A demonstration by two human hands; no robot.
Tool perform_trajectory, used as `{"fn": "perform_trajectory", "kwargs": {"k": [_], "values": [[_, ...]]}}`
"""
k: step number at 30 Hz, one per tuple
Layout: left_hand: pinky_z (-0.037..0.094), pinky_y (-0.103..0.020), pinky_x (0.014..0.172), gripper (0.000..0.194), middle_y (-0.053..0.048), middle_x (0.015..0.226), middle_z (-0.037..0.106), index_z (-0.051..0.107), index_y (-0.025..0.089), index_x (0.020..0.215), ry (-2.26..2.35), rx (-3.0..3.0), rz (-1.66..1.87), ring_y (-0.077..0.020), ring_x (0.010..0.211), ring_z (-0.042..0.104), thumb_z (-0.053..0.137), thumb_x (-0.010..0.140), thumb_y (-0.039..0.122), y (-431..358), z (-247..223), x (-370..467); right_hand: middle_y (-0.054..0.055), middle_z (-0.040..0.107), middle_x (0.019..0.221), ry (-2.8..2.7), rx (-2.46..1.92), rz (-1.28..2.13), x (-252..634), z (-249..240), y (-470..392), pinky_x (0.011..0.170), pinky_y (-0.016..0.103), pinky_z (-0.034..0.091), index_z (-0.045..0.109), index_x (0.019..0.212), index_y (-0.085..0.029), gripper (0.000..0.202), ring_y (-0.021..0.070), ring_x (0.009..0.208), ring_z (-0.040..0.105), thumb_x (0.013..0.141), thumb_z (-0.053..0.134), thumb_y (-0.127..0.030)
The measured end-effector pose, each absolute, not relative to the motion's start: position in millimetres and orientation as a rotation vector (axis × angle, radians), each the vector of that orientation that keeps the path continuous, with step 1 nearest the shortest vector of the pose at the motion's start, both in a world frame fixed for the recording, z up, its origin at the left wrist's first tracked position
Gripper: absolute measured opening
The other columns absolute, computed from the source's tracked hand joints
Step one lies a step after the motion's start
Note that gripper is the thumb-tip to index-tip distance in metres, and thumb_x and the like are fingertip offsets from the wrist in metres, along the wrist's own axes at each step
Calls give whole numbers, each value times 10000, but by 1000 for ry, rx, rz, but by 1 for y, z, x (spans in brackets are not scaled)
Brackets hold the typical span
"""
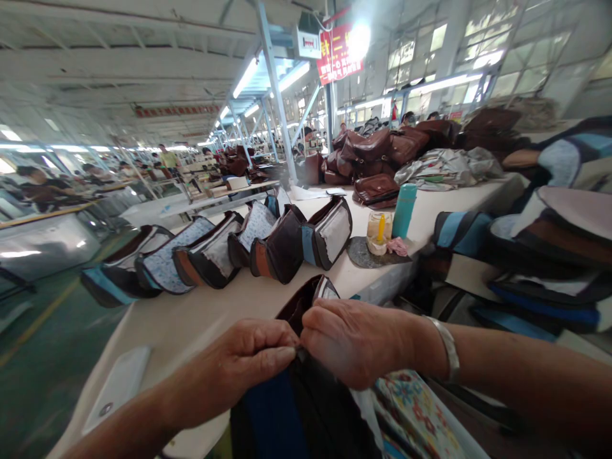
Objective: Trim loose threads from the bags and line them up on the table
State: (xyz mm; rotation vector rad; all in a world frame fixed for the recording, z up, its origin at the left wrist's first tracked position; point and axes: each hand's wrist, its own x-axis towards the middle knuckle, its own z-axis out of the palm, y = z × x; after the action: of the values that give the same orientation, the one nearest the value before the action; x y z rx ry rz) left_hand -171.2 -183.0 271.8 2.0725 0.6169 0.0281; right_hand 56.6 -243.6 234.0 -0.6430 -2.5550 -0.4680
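A dark bag piece with a blue stripe is right in front of me, its upper edge between my two hands. My left hand pinches that edge with thumb and forefinger. Pressed up against it, my right hand is closed on the same edge; the knuckles hide its fingertips. Behind the hands shows the piece's open brown interior. On the right wrist is a silver bangle. Below the right arm lies floral cloth.
Across the white table stands a row of half-made bags. A jar and a teal bottle stand at the right, before piled brown bags. A white phone-like slab lies left. More bag pieces are stacked right.
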Motion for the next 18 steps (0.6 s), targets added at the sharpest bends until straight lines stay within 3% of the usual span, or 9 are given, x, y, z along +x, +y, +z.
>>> {"fn": "perform_trajectory", "kwargs": {"k": [5,8,12,15,18], "values": [[425,-242,806,324,-7,916,604,607,167,841,496,2092,65,-141,858,553,475,1006,412,-185,274,-170,83,535,747,-2304,-655,-455,52,211,-258,558,313,406,608,855,-95,302,180,640,439,950,321,-90],[423,-230,813,285,-7,959,612,581,171,822,470,2093,99,-129,871,562,482,1009,362,-188,274,-170,123,604,849,-2205,-607,-401,52,196,-261,611,318,473,614,1001,-56,278,192,712,513,974,340,-95],[412,-232,777,299,-5,947,588,529,173,781,483,2107,103,-123,841,534,479,1009,360,-191,274,-172,134,627,1031,-1943,-719,63,63,199,-255,819,305,536,577,1182,-98,246,185,952,589,993,428,-146],[401,-232,748,298,4,900,563,507,178,781,484,2150,91,-118,800,500,471,1012,362,-191,276,-173,101,625,1032,-1837,-813,346,71,218,-243,880,313,508,619,1134,-144,221,166,983,596,1017,439,-190],[381,-222,683,300,27,802,513,494,182,772,517,2226,68,-105,731,467,469,1013,359,-193,279,-173,82,641,992,-2103,-659,681,70,234,-227,899,299,484,648,1033,-132,231,156,967,604,1030,444,-243]]}}
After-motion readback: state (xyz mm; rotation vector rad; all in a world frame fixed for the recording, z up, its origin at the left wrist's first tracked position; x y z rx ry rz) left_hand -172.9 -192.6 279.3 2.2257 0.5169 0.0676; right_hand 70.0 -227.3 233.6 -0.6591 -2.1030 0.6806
